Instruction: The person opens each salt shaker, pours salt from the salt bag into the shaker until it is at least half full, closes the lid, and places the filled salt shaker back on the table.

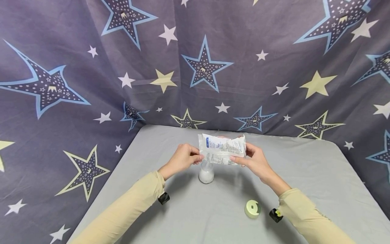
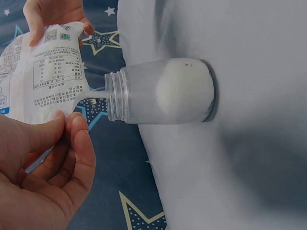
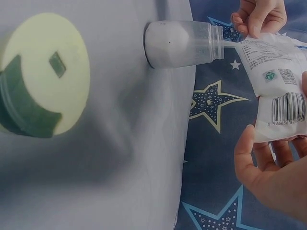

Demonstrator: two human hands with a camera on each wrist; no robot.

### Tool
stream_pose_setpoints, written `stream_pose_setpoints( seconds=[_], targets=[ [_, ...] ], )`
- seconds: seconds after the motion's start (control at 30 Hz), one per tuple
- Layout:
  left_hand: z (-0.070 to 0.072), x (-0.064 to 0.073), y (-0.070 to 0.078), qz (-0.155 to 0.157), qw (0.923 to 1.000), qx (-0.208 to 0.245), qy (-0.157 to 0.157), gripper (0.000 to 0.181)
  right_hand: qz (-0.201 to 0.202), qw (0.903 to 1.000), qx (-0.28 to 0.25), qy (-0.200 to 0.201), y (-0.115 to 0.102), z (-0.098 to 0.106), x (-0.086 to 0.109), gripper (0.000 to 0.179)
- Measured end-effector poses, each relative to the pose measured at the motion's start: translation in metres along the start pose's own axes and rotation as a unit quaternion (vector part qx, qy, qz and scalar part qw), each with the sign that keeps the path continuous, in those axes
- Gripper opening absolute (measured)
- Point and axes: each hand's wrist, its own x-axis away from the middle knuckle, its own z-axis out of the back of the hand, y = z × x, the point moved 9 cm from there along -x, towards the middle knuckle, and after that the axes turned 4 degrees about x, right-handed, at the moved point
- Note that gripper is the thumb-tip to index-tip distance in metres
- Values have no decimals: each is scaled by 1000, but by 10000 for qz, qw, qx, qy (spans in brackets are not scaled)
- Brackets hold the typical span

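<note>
A white printed plastic bag (image 1: 222,149) is held sideways above a clear jar (image 1: 206,173) with white powder in its lower part. From the bag's corner a thin white stream (image 2: 97,94) runs into the jar's open threaded mouth. My left hand (image 1: 184,157) pinches the bag near that corner between thumb and fingers. At the bag's other end, my right hand (image 1: 256,162) grips it with the thumb in front and the fingers behind. The jar stands upright on the table, with neither hand touching it.
A pale green round lid (image 1: 252,208) with a darker green part lies on the grey cloth-covered table (image 1: 182,217), near my right forearm. Behind and left of the table hangs a dark star-patterned curtain (image 1: 243,78).
</note>
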Motion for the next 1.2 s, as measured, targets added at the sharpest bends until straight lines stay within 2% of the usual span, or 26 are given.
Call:
stream_pose_setpoints(
  seconds=[0.47,1.2],
  targets=[
    [2,-1,2,-19,10000,-81,54,18,70,10000,31,-16,-4,2,-3,51],
    [1,0,-2,33,10000,14,31,14,77,10000,-31,-47,-4,0,-1,51]
  ],
)
